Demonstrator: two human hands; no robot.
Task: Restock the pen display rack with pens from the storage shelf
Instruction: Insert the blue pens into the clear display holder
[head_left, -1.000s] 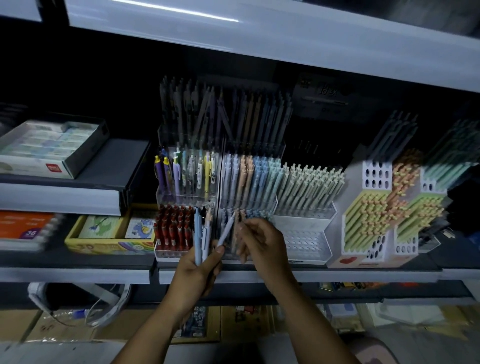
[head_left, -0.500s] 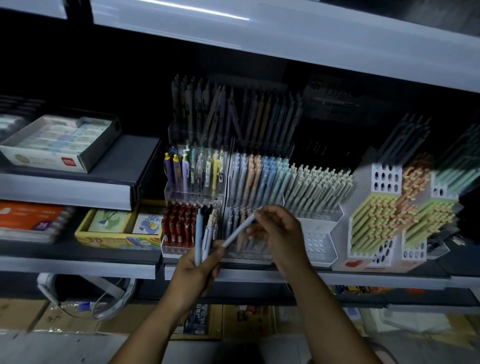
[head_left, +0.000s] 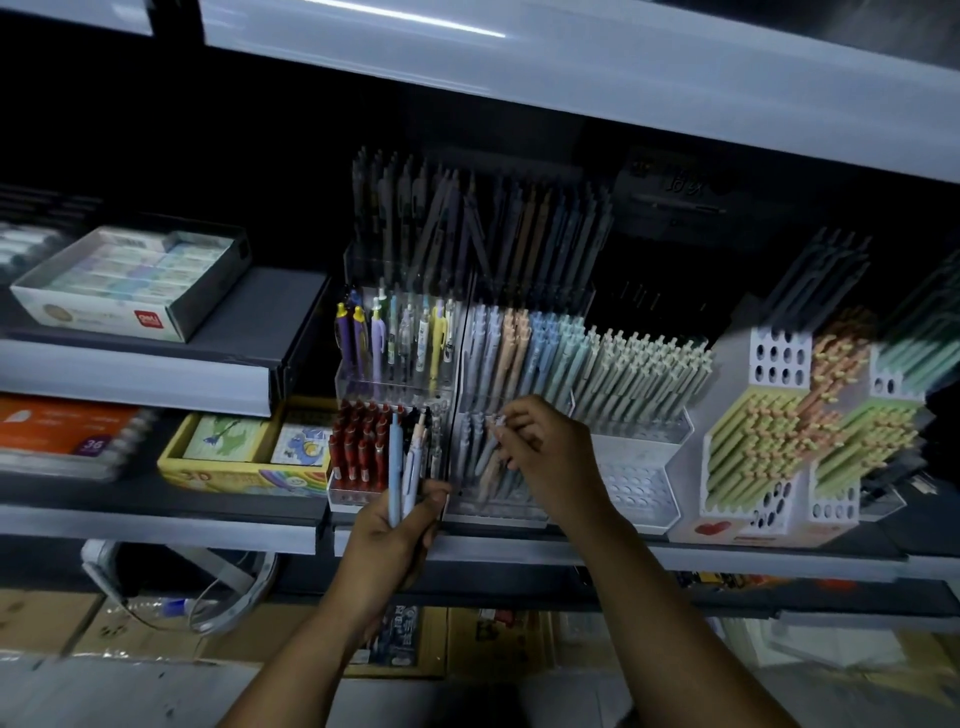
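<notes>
right now the left hand (head_left: 387, 540) is gripping a small bundle of pens (head_left: 397, 457) upright, fingers and thumb curling round the barrels, just in front of the clear pen display rack (head_left: 493, 512) — the bundle is showing level with the red pens (head_left: 358, 441) in the rack's lower left compartment. the right hand (head_left: 556, 457) is pinching the top of a single pen (head_left: 493, 436) between its fingertips, and that pen is standing tilted in the lower tier of the rack's right half, among other pale pens — how deep it is sitting is not showing. pastel pens (head_left: 519, 348) are filling the tier above. a white perforated holder (head_left: 639, 467) is standing just beside the rack on the right, and a yellow box (head_left: 234, 475) is lying to its left on the same shelf (head_left: 727, 553).
</notes>
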